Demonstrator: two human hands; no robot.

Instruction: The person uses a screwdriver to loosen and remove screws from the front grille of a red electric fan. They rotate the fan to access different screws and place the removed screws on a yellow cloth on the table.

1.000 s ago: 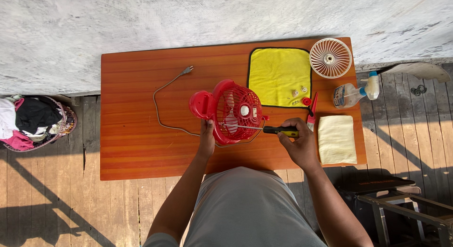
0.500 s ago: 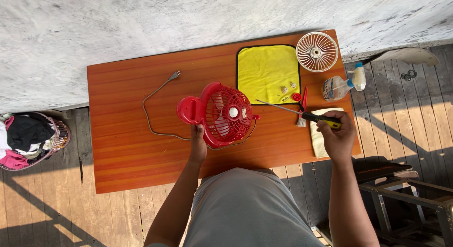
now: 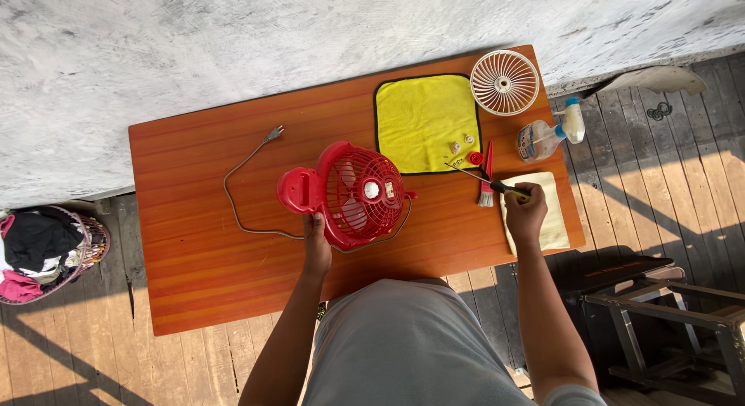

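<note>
Steadying the red fan (image 3: 358, 193) at mid-counter, the left hand (image 3: 316, 243) grips its lower edge; the right hand (image 3: 526, 214), right of the fan, clasps a screwdriver (image 3: 485, 178) whose tip could scatter small screws (image 3: 461, 145) off the yellow cloth (image 3: 425, 120).

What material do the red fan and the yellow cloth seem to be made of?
The red fan, steadied by the left hand, looks like glossy moulded plastic: uniform red colour and sun highlights on its thin grille bars. The grille might be painted wire instead. The yellow cloth looks like soft matte fabric, probably microfibre, lying flat with a dark stitched border.
</note>
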